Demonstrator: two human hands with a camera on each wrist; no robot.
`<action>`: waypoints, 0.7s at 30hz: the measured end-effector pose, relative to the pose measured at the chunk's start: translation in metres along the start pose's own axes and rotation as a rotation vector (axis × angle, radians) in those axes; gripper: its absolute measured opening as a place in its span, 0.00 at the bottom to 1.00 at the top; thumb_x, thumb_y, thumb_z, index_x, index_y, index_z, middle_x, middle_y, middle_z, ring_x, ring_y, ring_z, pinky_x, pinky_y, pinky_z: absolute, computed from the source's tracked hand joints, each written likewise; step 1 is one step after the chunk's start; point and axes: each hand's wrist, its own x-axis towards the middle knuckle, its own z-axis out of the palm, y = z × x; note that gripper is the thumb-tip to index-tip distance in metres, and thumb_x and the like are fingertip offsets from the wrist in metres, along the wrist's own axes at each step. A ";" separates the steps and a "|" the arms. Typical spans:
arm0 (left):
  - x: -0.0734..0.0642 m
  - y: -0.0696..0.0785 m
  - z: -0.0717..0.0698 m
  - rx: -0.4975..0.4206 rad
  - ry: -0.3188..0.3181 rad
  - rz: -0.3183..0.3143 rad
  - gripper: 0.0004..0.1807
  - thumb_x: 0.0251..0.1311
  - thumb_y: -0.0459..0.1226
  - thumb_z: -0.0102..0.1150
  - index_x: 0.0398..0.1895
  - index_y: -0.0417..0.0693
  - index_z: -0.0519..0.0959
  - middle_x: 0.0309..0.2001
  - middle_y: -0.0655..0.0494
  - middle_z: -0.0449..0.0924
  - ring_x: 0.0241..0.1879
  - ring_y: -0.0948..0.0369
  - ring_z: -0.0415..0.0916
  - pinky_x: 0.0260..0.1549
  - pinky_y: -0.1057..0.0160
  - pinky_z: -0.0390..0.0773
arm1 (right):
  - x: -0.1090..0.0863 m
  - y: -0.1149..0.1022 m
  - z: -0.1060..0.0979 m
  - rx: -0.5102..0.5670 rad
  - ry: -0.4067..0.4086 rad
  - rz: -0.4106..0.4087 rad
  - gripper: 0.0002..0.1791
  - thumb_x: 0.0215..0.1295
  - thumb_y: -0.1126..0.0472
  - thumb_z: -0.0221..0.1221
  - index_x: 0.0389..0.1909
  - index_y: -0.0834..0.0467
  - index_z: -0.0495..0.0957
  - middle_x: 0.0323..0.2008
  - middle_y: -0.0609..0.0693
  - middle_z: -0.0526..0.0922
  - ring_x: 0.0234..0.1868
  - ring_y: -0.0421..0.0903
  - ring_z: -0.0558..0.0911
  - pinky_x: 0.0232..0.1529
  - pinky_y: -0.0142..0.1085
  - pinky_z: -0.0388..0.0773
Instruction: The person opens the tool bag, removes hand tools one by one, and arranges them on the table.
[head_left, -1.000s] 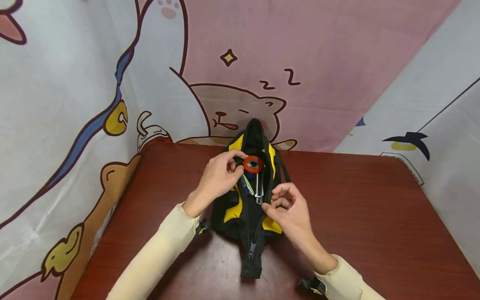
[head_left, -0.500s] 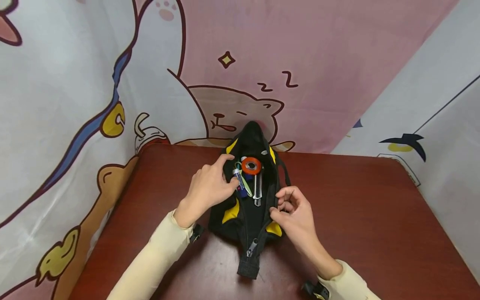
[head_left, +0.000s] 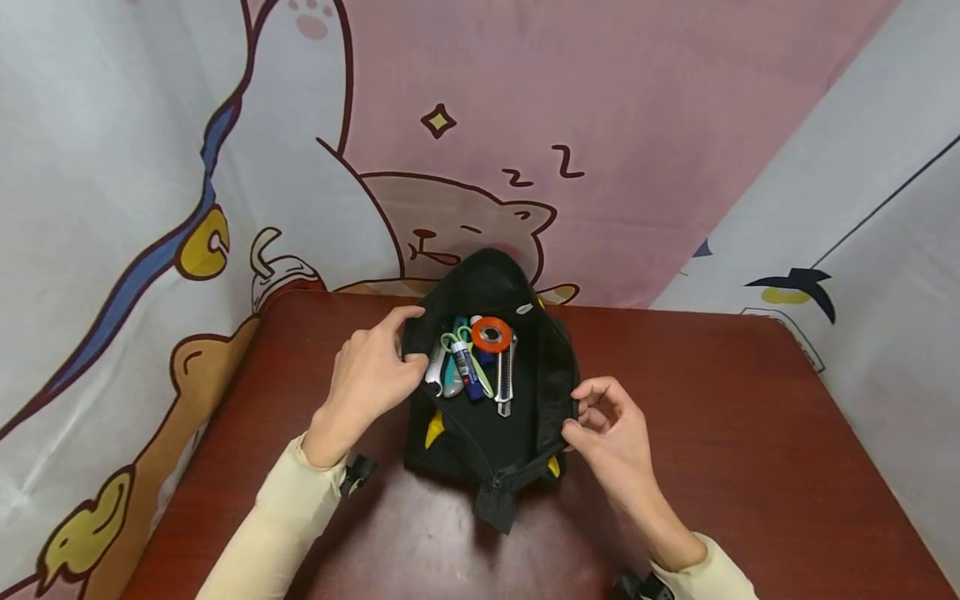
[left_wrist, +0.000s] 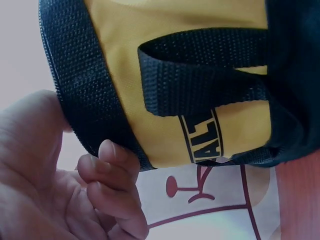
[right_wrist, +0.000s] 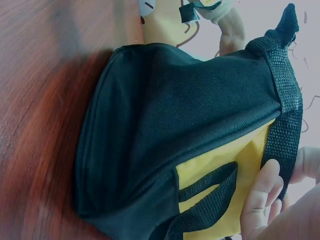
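Note:
A black and yellow tool bag (head_left: 450, 460) stands with its zipped mouth spread wide. My left hand (head_left: 367, 367) pinches the left edge of the mouth, and in the left wrist view its fingers (left_wrist: 114, 172) lie on the black webbing band. On the opposite edge, my right hand (head_left: 617, 437) pinches the band between thumb and fingers (right_wrist: 265, 187). Inside the bag lie an orange ring-shaped roll (head_left: 478, 336), a snap-off utility knife (head_left: 505, 382), a blue and white glue stick (head_left: 467, 371), green-handled scissors (head_left: 447, 340), a teal-handled tool (head_left: 452, 379) and a silver wrench-like tool (head_left: 435, 368).
The bag rests on a reddish-brown wooden table (head_left: 720, 433), near its back edge. Behind it hangs a cartoon-printed cloth (head_left: 615, 225). Webbing loops (left_wrist: 175, 87) stick out from the bag's yellow sides.
The hands have moved apart, the left one leftward and the right one rightward. The bag's mouth has widened, showing more of the tools inside.

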 end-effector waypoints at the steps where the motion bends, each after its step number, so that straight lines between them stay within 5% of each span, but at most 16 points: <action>1: 0.000 -0.001 -0.002 0.006 0.006 -0.001 0.34 0.61 0.36 0.61 0.75 0.55 0.80 0.16 0.57 0.65 0.15 0.55 0.60 0.16 0.58 0.58 | 0.000 0.000 -0.002 0.005 0.001 0.004 0.19 0.57 0.85 0.59 0.49 0.69 0.74 0.37 0.52 0.71 0.27 0.40 0.80 0.28 0.39 0.86; 13: 0.000 -0.014 -0.015 -0.024 -0.018 -0.009 0.36 0.60 0.34 0.59 0.76 0.55 0.79 0.17 0.58 0.64 0.16 0.60 0.52 0.18 0.62 0.50 | -0.002 -0.001 -0.016 0.028 0.057 0.006 0.19 0.59 0.85 0.59 0.49 0.68 0.74 0.39 0.52 0.72 0.29 0.40 0.82 0.27 0.38 0.86; 21: -0.001 -0.014 -0.024 0.008 -0.116 0.031 0.34 0.66 0.36 0.59 0.78 0.57 0.77 0.25 0.54 0.70 0.18 0.57 0.59 0.18 0.60 0.58 | 0.001 -0.001 -0.010 0.042 0.026 -0.004 0.22 0.59 0.85 0.59 0.53 0.67 0.74 0.40 0.52 0.70 0.30 0.38 0.80 0.29 0.36 0.86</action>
